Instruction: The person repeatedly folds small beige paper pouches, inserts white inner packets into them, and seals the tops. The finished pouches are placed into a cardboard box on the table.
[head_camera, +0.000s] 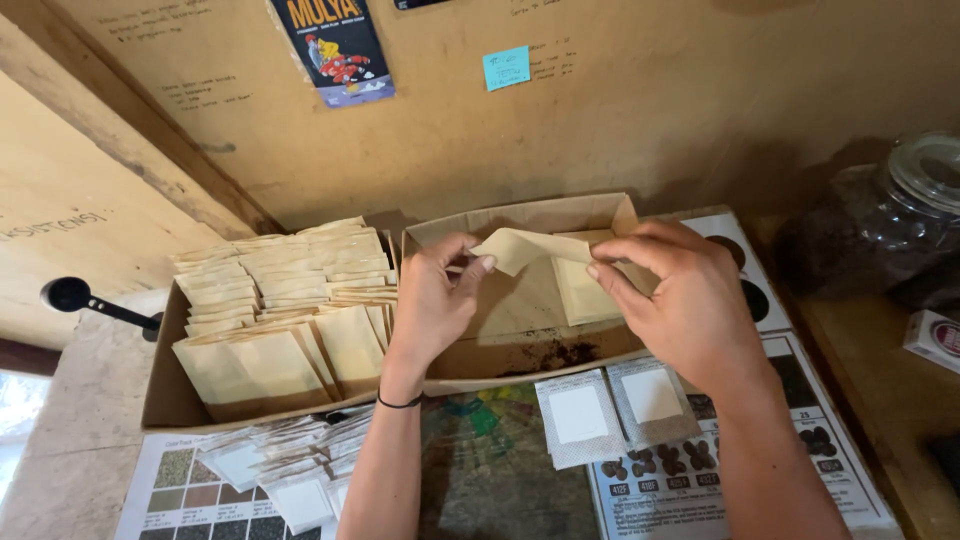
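Observation:
Both my hands hold one small tan paper packet (522, 249) above an open cardboard box (520, 216). My left hand (432, 298) pinches its left end between thumb and fingers. My right hand (678, 297) grips its right end. Under the hands, inside the box, lie a few more tan packets (584, 297) and some dark crumbs (556, 354). A black band circles my left wrist.
A second cardboard box (165, 396) at the left is packed with several rows of tan packets. Grey sachets with white labels (611, 411) and a pile of clear sachets (290, 466) lie on printed sheets. A glass jar (880, 215) stands at the right; a black scoop (72, 295) sits at the far left.

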